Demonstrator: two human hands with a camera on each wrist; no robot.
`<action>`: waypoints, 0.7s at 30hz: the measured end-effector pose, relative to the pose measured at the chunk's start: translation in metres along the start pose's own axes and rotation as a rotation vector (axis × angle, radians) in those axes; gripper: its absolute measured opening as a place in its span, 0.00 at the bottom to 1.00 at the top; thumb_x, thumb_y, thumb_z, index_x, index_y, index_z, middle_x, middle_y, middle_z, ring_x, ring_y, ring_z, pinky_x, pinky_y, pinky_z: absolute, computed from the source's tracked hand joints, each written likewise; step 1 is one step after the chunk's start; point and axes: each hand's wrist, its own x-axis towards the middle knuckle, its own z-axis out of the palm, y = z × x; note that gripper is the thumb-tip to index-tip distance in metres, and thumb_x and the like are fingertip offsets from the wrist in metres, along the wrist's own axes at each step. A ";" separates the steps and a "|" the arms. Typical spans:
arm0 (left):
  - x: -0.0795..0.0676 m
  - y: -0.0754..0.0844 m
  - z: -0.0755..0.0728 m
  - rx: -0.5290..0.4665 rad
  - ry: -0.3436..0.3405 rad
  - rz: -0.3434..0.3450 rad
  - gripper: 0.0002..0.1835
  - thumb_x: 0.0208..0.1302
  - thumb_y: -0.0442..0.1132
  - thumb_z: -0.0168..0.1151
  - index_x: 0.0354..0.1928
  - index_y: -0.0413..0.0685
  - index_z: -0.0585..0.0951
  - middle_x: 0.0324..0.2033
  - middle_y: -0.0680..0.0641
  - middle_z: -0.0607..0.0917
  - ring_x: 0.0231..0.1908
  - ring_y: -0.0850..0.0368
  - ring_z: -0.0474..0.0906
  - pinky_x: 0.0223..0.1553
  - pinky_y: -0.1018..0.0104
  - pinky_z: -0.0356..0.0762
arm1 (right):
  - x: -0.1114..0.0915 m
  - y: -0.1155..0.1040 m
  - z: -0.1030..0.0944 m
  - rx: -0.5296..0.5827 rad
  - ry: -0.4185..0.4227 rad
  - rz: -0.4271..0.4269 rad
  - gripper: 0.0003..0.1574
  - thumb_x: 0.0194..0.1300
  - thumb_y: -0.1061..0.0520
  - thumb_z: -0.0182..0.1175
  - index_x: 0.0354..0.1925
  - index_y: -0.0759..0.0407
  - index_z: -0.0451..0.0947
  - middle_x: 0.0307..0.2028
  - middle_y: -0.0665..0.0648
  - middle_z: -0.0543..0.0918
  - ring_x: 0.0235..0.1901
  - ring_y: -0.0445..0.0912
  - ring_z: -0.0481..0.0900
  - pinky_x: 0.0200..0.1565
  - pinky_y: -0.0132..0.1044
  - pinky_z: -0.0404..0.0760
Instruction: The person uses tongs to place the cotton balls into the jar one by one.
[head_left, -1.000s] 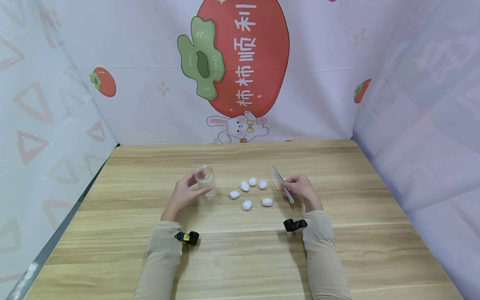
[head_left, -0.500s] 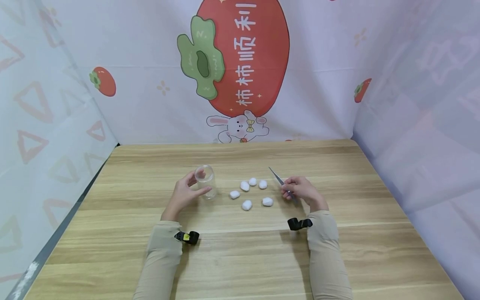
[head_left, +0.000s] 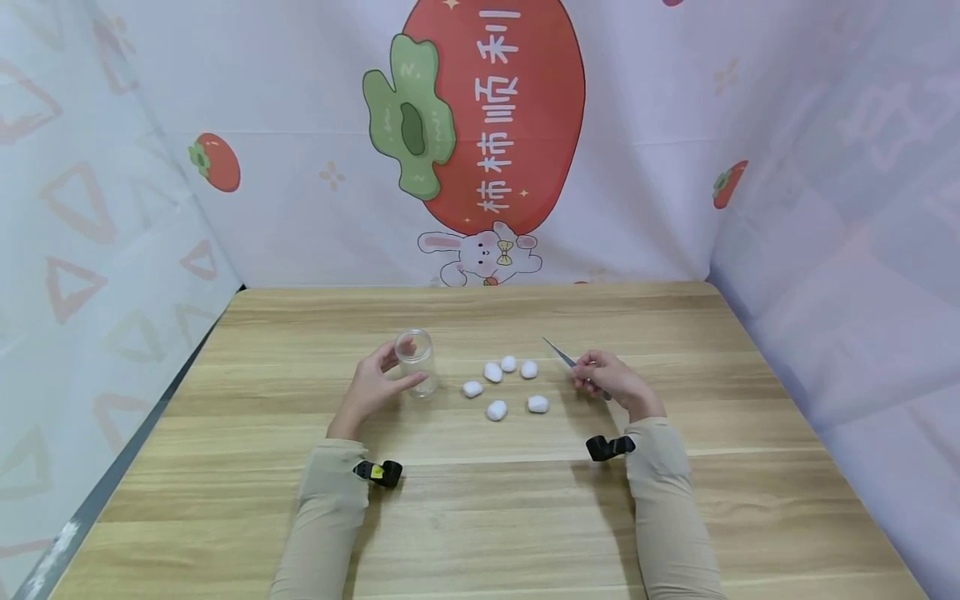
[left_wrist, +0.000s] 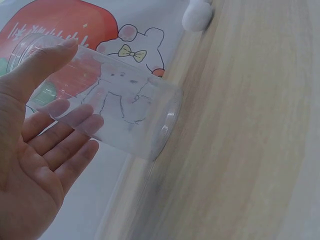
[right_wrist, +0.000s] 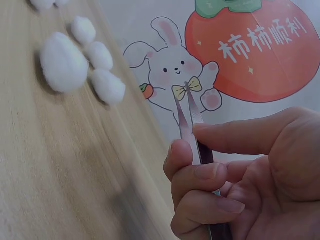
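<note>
A clear, lidless jar stands upright on the table, and my left hand holds it from the left, thumb on the near side and fingers round the far side. In the left wrist view nothing shows inside the jar. Metal tweezers are pinched between thumb and fingers of my right hand, their tips pointing up and left. The right wrist view shows the tips of the tweezers slightly apart with nothing between them. Several white cotton balls lie between the two hands.
The wood-grain table reaches to a printed cloth backdrop behind. Cloth walls stand at the left and right. A small black camera sits on each wrist.
My right hand has shifted slightly right and turned the tweezers, which now point further up-left and sit lower in the fingers. My left hand and the jar stay in place; the head view shifted slightly.
</note>
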 end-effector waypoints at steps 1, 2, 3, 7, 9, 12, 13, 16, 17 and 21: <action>0.000 0.000 0.000 0.003 -0.001 0.002 0.38 0.54 0.41 0.73 0.66 0.43 0.69 0.60 0.35 0.78 0.64 0.38 0.73 0.70 0.48 0.70 | 0.000 0.000 -0.001 0.001 0.001 0.007 0.10 0.72 0.61 0.47 0.44 0.70 0.65 0.24 0.47 0.76 0.20 0.36 0.67 0.23 0.25 0.66; 0.001 0.000 0.001 -0.001 -0.003 0.001 0.38 0.54 0.41 0.73 0.66 0.43 0.69 0.61 0.35 0.78 0.64 0.39 0.73 0.71 0.48 0.69 | 0.000 0.001 -0.001 0.002 0.001 0.013 0.11 0.73 0.61 0.47 0.45 0.71 0.65 0.23 0.47 0.76 0.20 0.36 0.67 0.23 0.24 0.65; 0.001 0.000 0.001 -0.001 -0.007 0.005 0.38 0.54 0.42 0.73 0.66 0.43 0.69 0.61 0.35 0.77 0.64 0.39 0.73 0.71 0.48 0.69 | -0.001 0.001 -0.002 -0.002 0.001 0.019 0.12 0.73 0.60 0.47 0.45 0.71 0.66 0.23 0.46 0.75 0.19 0.35 0.66 0.22 0.24 0.64; 0.002 0.002 0.003 -0.017 -0.018 0.001 0.38 0.55 0.42 0.72 0.67 0.42 0.68 0.63 0.34 0.76 0.65 0.39 0.72 0.71 0.49 0.69 | -0.006 0.000 -0.005 -0.040 -0.007 0.024 0.17 0.74 0.58 0.48 0.49 0.73 0.67 0.22 0.46 0.75 0.18 0.35 0.64 0.20 0.24 0.62; 0.002 0.002 0.003 -0.024 -0.023 0.000 0.38 0.55 0.42 0.72 0.67 0.41 0.67 0.63 0.34 0.75 0.65 0.39 0.71 0.70 0.49 0.69 | -0.008 0.000 -0.006 -0.060 -0.015 0.019 0.18 0.73 0.57 0.48 0.50 0.73 0.67 0.21 0.46 0.74 0.17 0.35 0.64 0.19 0.25 0.61; 0.002 0.003 0.003 -0.021 -0.025 0.003 0.38 0.56 0.42 0.71 0.67 0.40 0.67 0.63 0.34 0.75 0.65 0.39 0.71 0.70 0.49 0.70 | -0.011 -0.001 -0.007 -0.077 -0.023 0.012 0.19 0.73 0.56 0.49 0.50 0.74 0.68 0.20 0.45 0.74 0.16 0.35 0.63 0.18 0.25 0.59; 0.002 0.002 0.004 -0.021 -0.025 0.002 0.38 0.56 0.42 0.71 0.67 0.41 0.67 0.63 0.34 0.75 0.65 0.39 0.71 0.70 0.49 0.70 | -0.011 -0.001 -0.008 -0.083 -0.027 0.008 0.20 0.73 0.56 0.49 0.50 0.74 0.68 0.20 0.45 0.74 0.16 0.35 0.62 0.18 0.25 0.59; 0.002 0.002 0.003 -0.013 -0.027 0.004 0.39 0.56 0.42 0.71 0.68 0.41 0.67 0.63 0.35 0.76 0.65 0.40 0.72 0.69 0.50 0.71 | -0.012 -0.001 -0.008 -0.093 -0.034 0.017 0.20 0.74 0.55 0.49 0.49 0.73 0.69 0.19 0.45 0.73 0.15 0.35 0.62 0.17 0.25 0.58; 0.002 0.002 0.004 -0.010 -0.030 0.006 0.39 0.56 0.43 0.71 0.68 0.41 0.67 0.63 0.35 0.76 0.65 0.40 0.72 0.69 0.50 0.71 | -0.013 -0.001 -0.009 -0.099 -0.039 0.017 0.20 0.74 0.54 0.49 0.48 0.73 0.69 0.19 0.45 0.73 0.15 0.35 0.61 0.17 0.25 0.59; 0.001 0.000 0.004 -0.016 -0.034 0.004 0.38 0.56 0.43 0.72 0.67 0.41 0.67 0.62 0.36 0.77 0.65 0.41 0.72 0.69 0.51 0.71 | -0.014 -0.002 -0.011 -0.115 -0.072 0.021 0.20 0.74 0.55 0.48 0.47 0.74 0.70 0.20 0.46 0.72 0.15 0.36 0.61 0.18 0.25 0.59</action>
